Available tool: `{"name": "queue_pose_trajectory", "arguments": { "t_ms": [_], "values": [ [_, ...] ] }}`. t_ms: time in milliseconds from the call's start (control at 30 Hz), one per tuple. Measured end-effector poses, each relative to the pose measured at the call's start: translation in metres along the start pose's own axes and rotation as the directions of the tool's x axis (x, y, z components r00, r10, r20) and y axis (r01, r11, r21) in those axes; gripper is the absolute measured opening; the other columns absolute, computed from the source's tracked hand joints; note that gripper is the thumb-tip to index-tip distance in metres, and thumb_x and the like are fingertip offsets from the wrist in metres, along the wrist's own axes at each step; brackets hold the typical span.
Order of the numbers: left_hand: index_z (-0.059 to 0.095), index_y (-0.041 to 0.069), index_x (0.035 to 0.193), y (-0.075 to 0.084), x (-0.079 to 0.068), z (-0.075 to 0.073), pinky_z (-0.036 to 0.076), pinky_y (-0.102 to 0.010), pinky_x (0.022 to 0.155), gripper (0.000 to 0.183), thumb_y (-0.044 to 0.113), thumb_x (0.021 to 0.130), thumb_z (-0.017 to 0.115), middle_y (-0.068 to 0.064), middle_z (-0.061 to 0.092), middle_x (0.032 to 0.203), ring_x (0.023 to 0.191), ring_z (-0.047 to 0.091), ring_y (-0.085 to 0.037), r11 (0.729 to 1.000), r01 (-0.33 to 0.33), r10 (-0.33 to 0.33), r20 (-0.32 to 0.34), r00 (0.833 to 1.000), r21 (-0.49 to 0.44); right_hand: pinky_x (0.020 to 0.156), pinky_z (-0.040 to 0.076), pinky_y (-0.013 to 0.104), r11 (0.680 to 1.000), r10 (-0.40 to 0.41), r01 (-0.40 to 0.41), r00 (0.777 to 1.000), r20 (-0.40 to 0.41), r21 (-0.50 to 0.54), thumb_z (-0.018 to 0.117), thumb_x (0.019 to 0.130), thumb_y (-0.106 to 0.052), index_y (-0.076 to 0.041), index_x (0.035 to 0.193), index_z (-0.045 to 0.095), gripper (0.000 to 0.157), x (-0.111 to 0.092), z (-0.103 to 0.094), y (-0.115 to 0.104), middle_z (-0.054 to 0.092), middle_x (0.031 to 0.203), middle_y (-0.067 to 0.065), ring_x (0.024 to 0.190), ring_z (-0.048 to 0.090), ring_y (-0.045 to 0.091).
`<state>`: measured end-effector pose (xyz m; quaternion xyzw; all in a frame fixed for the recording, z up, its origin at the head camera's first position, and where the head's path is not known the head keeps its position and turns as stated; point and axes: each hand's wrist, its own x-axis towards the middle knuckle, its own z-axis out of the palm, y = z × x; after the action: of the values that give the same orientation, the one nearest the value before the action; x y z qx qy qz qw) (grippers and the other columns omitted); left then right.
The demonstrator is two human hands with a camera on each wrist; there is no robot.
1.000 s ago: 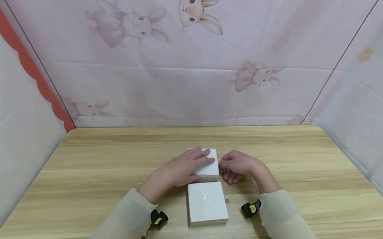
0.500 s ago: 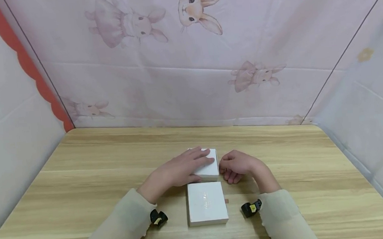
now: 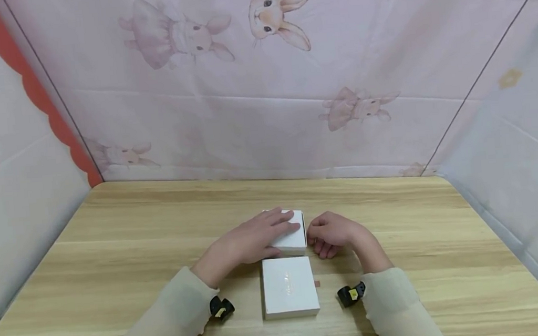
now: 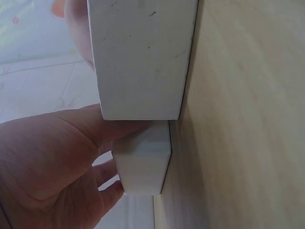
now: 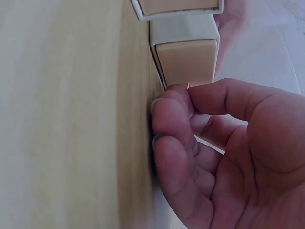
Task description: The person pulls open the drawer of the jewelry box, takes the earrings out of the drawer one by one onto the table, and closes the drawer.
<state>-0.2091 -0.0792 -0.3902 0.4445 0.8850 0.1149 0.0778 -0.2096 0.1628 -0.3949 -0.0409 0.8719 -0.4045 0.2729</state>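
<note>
A small white drawer box lies flat on the wooden table. My left hand holds it from the left, fingers spread over its top and thumb along its near side. At its right end, my right hand pinches a small ribbon tab, mostly hidden by thumb and forefinger. The right wrist view shows the box's tan inner drawer sitting within the white sleeve. Directly nearer to me rests a second white box with gold lettering, its pinkish ribbon tab sticking out on the right.
Wood-grain table surrounds both boxes. Behind it hangs a pale pink curtain printed with rabbits, and light panels flank both sides. Black wrist devices sit at the sleeve cuffs, just off either side of the nearer box.
</note>
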Motion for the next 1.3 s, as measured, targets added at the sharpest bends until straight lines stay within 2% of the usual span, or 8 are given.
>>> {"name": "queue_pose_trajectory", "arguments": {
  "t_ms": [467, 1300],
  "values": [
    [0.040, 0.022, 0.154, -0.0022, 0.0015, -0.0013, 0.021, -0.044, 0.123, 0.064, 0.024, 0.096, 0.067, -0.003, 0.025, 0.165, 0.152, 0.020, -0.030, 1.000, -0.023, 0.023, -0.011, 1.000, -0.004, 0.054, 0.058, 0.033, 1.000, -0.005, 0.005, 1.000, 0.001, -0.007, 0.049, 0.098, -0.017, -0.002, 0.085, 0.068, 0.027, 0.0000, -0.0042, -0.0014, 0.065, 0.068, 0.010, 0.056, 0.065, 0.019],
    [0.040, 0.022, 0.154, -0.0018, -0.0006, 0.0004, 0.021, -0.044, 0.123, 0.064, 0.024, 0.096, 0.068, -0.003, 0.025, 0.165, 0.153, 0.018, -0.028, 1.000, -0.009, 0.009, 0.000, 1.000, -0.021, 0.054, 0.058, 0.033, 1.000, 0.000, 0.000, 1.000, 0.013, 0.007, 0.049, 0.099, -0.017, -0.001, 0.086, 0.068, 0.028, -0.0004, -0.0041, 0.0015, 0.065, 0.069, 0.011, 0.057, 0.064, 0.019]
  ]
}}
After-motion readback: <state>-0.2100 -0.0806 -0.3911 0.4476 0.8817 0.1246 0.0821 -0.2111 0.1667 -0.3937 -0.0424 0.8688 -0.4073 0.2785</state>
